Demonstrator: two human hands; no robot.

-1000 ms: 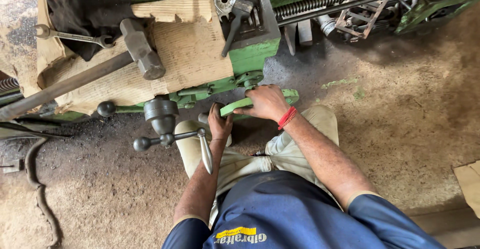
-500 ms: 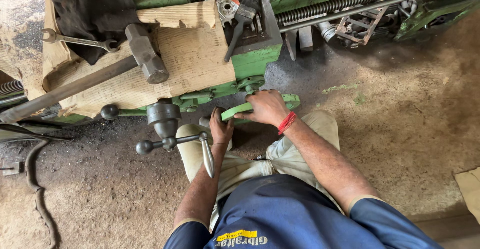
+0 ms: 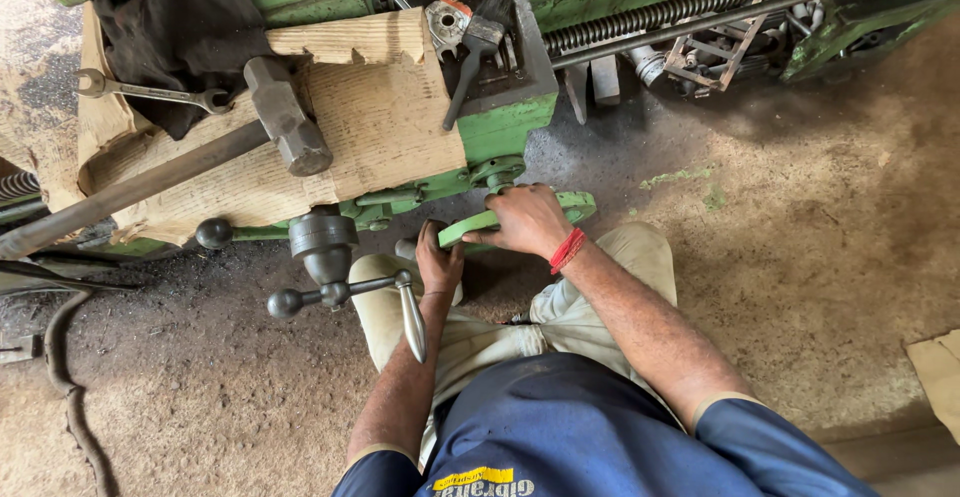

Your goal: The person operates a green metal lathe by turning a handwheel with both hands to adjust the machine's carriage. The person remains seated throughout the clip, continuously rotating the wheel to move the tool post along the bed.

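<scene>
My right hand point(image 3: 525, 219) stays clamped over the green handwheel point(image 3: 560, 203), unmoved from a second ago. My left hand point(image 3: 438, 260) is pressed flat beneath it, at 7 o'clock, holding nothing. Steel crank handle point(image 3: 345, 287) at 9 o'clock; hammer point(image 3: 285, 127) on cardboard point(image 3: 385, 117) at 11. Work holding steady.

Hammer point(image 3: 285, 127) and spanner point(image 3: 150, 91) on cardboard point(image 3: 380, 127) atop machine point(image 3: 510, 122), handwheel point(image 3: 520, 219) below, crank handle point(image 3: 345, 287) at left.

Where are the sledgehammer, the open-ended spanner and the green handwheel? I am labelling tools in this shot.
sledgehammer point(image 3: 287, 129): head view, on its dark steel head.
open-ended spanner point(image 3: 150, 92): head view, on the middle of its shank.
green handwheel point(image 3: 577, 202): head view, on the rim right of the right hand point(image 3: 527, 219).
</scene>
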